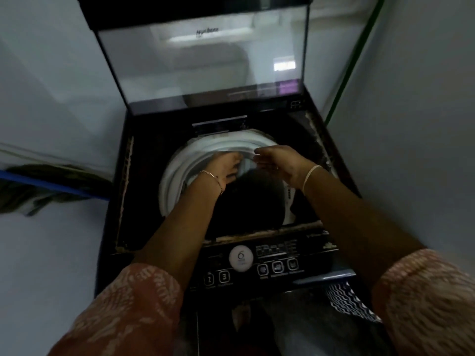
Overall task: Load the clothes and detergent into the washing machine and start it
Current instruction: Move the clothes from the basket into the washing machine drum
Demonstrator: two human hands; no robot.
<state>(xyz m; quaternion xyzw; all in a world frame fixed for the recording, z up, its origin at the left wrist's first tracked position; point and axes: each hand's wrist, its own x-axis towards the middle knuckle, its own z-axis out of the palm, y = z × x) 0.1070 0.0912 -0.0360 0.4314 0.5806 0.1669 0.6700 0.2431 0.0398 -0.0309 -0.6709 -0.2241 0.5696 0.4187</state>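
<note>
A black top-loading washing machine (123, 201) stands in front of me with its glass lid (200, 60) raised. Dark clothes (246, 201) lie inside the drum, ringed by its white rim (174, 170). My left hand (226, 167) hangs over the drum's far side with its fingers curled downward. My right hand (280, 160) is just to its right, fingertips drawn together and almost touching the left hand. A faint pale blur shows between the two hands; I cannot tell what it is. The control panel (277, 263) runs along the near edge under my forearms.
The machine stands in a narrow space between pale walls. A blue pipe (51, 183) with a dark cloth (38, 199) over it sticks out at the left. A green hose (354, 60) runs up the right wall. A black-and-white patterned cloth (347, 301) hangs below the panel.
</note>
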